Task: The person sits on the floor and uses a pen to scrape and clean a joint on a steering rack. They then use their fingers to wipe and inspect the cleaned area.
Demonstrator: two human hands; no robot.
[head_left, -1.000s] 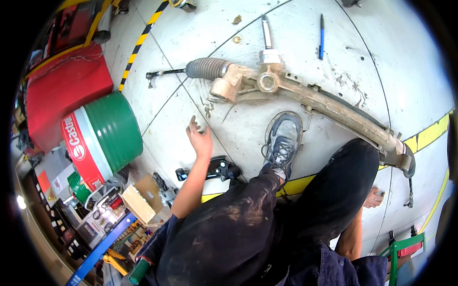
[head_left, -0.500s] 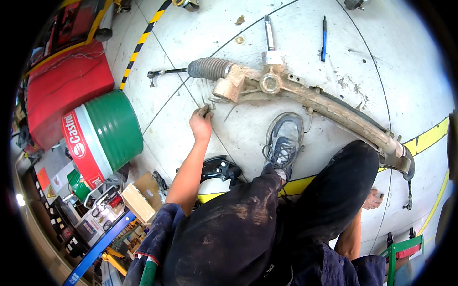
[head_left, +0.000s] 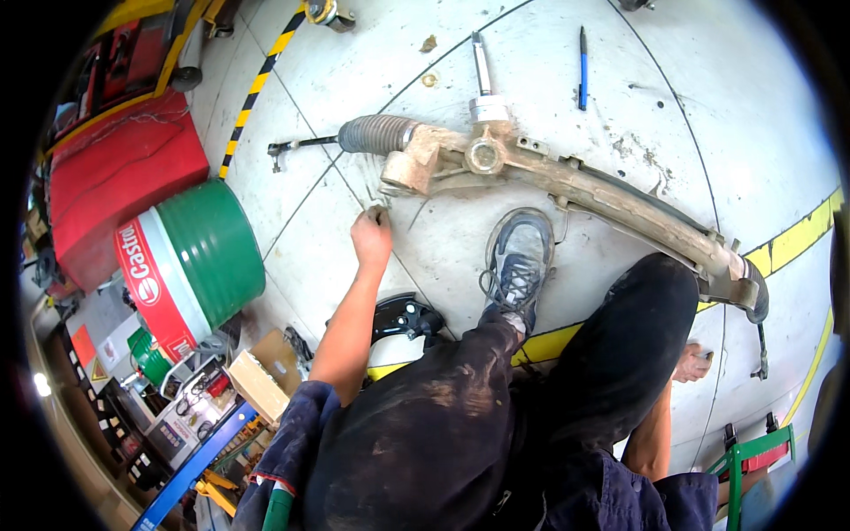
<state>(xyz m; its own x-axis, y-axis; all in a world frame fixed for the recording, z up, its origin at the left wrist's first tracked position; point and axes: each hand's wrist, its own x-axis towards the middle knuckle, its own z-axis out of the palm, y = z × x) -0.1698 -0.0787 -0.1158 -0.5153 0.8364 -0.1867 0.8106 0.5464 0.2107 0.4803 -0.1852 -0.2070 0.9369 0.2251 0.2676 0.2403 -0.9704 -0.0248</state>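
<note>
A dirty steering rack (head_left: 611, 196) lies across the floor in front of me. Its ribbed rubber boot (head_left: 376, 134) and thin tie rod (head_left: 307, 142) point left; a splined shaft (head_left: 481, 66) points away from me. My left hand (head_left: 373, 237) is down by the floor, just short of the rack's mounting lug (head_left: 405, 172) and apart from it. Its fingers are curled together, and anything inside them is hidden. Beyond my right knee, my right hand (head_left: 692, 364) is low by the floor with curled fingers, partly covered by the leg; its contents do not show.
My shoe (head_left: 518, 263) stands close to the rack. A black part (head_left: 403, 319) lies beside my left forearm. At the left are a green drum (head_left: 211, 243) and a red cabinet (head_left: 124, 177). A blue pen (head_left: 583, 71) lies beyond the rack; a green-framed object (head_left: 753, 460) stands lower right.
The view has shifted slightly, moving the rack and pen leftward in the picture. My left hand's fingers look more tucked in than before. My right hand stays by the floor.
</note>
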